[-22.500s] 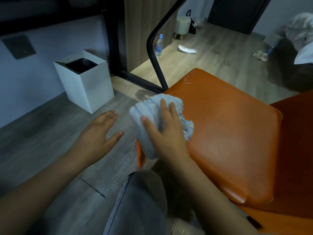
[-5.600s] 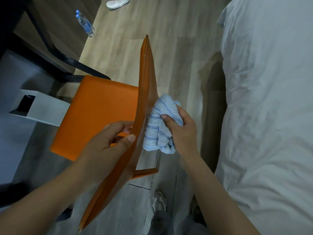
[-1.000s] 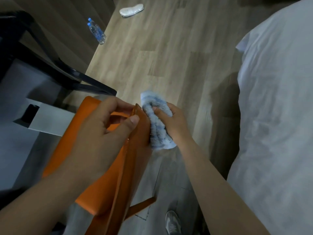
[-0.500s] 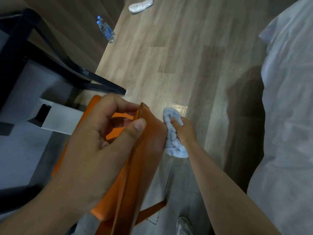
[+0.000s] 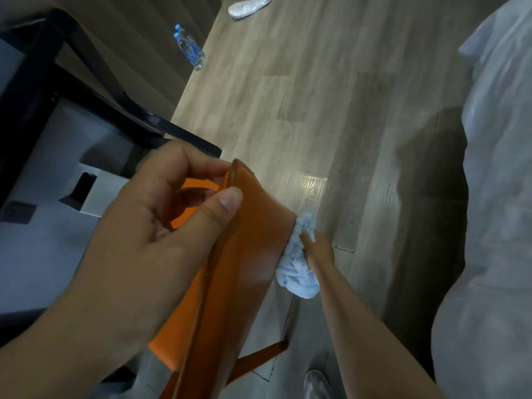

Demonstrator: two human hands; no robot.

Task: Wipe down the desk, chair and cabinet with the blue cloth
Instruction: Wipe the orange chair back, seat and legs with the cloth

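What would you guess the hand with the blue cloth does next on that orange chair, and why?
Probably draw the blue cloth further down the rear face of the orange chair backrest. The right hand presses the cloth against that face partway down, while the left hand pinches the top edge to steady it. The stretch below looks unwiped, though I can't be sure.

Open floor [image 5: 302, 90], perhaps, beyond chair [image 5: 247, 254]

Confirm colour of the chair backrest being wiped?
Orange: the chair backrest shows a smooth orange surface, clearest in the head view, the only one.
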